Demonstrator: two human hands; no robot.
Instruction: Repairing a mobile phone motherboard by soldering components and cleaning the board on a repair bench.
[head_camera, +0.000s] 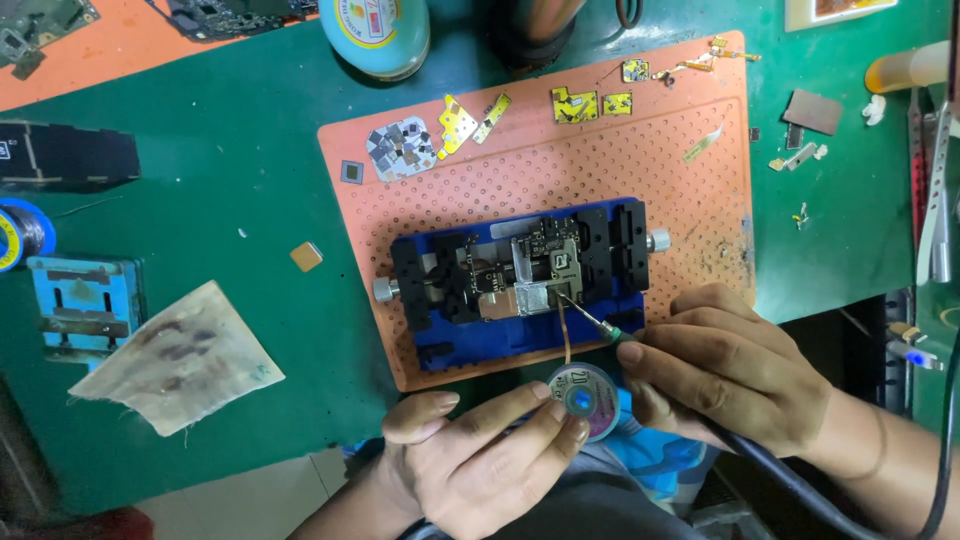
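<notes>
Circuit board (535, 265) sat clamped in the blue holder (520, 290) at the middle of the frame, on the orange perforated mat (640, 170). We had our right hand (730, 375) closed around the soldering iron (600, 325), its tip resting at the lower edge of the board, on the end of a thin strip of braid (566, 335) drawn up from the spool (585, 395). Our left hand (480, 455) pinched that spool between thumb and fingers, just below the holder. We judged the work to be mid-way — several metal shields (400, 148) and yellow flex pieces (575, 103) already lay loose along the upper edge of the mat, while the board was not yet out of the clamp. Whether the pads were clean we could not tell.

Around us, on the green desk (240, 180): a stained cloth (185, 365) at lower left, a small blue jig (85, 305) beside it, a round tin (375, 35) at the top, tweezers (935, 210) at the right edge. Nothing blocked the board — only the iron's cable (800, 480) trailed past our wrist.
</notes>
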